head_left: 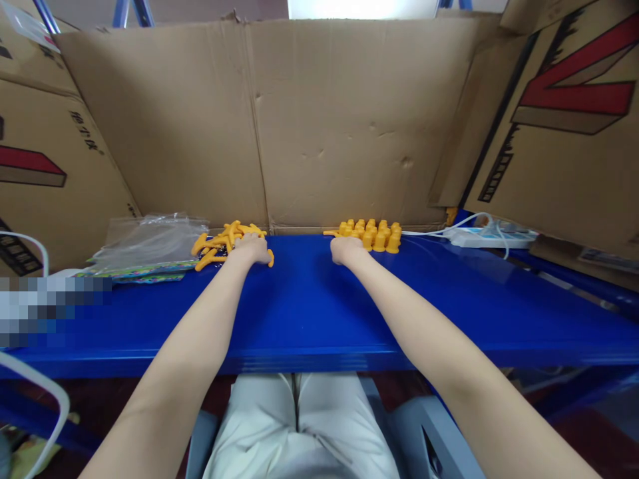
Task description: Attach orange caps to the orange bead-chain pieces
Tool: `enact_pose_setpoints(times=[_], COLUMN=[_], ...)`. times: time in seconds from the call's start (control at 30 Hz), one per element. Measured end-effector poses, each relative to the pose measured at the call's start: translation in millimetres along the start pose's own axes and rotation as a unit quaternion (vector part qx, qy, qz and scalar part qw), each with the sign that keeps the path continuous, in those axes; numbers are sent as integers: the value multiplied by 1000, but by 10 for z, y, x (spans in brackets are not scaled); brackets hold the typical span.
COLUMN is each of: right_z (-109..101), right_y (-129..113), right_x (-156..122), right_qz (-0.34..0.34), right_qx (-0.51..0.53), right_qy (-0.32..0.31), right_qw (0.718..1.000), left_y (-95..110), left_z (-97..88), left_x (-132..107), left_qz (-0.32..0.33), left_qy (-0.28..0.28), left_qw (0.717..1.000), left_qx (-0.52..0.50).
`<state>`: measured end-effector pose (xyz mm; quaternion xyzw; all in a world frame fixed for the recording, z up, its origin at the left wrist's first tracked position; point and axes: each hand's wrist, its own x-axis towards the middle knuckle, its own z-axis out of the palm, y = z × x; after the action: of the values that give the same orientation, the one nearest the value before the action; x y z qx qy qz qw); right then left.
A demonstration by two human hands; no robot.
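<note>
My left hand [253, 249] reaches to a loose pile of yellow curved plastic pieces [212, 258] at the back of the table. Its fingers are bent and largely hidden; the end of one yellow piece [270, 258] shows beside the thumb side. In front of rows of yellow cup-shaped pieces [380, 237], my right hand [346, 250] is closed. A thin yellow piece [330, 233] sticks out leftward just beyond its knuckles, seemingly from the grip, though the fingers hide the contact. The cup-shaped pieces stand upright, close together.
Clear plastic bags [150, 243] lie on a colourful printed sheet [142, 271] at the left. Cardboard walls [349, 120] enclose the back and sides of the blue table [304, 306]. A white power strip [492, 236] with cables sits at the back right.
</note>
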<state>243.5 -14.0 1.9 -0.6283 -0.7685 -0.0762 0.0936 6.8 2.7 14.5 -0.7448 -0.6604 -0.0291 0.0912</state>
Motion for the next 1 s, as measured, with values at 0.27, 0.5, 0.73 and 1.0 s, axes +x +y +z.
enact_pose_setpoints(times=[0.27,0.5,0.73,1.0], right_z=[-273,-175,-54,22], right_y=[-328,-251,-159,-56], right_x=[-293,-212,-59,4], right_qz=[-76,-123,-86,-75], right_qx=[-21,21,109,152], right_qy=[-20,-10,-15,9], right_qw=[997,992,990,985], left_y=[4,89,224,337], left_z=[107,86,-116,-89], left_x=[-10,-19,-48,42], left_qz=[10,-54,-170,-163], left_qy=[27,113,244,199], left_qw=[1000,991,919,759], left_qx=[-1,-50,-257,-598])
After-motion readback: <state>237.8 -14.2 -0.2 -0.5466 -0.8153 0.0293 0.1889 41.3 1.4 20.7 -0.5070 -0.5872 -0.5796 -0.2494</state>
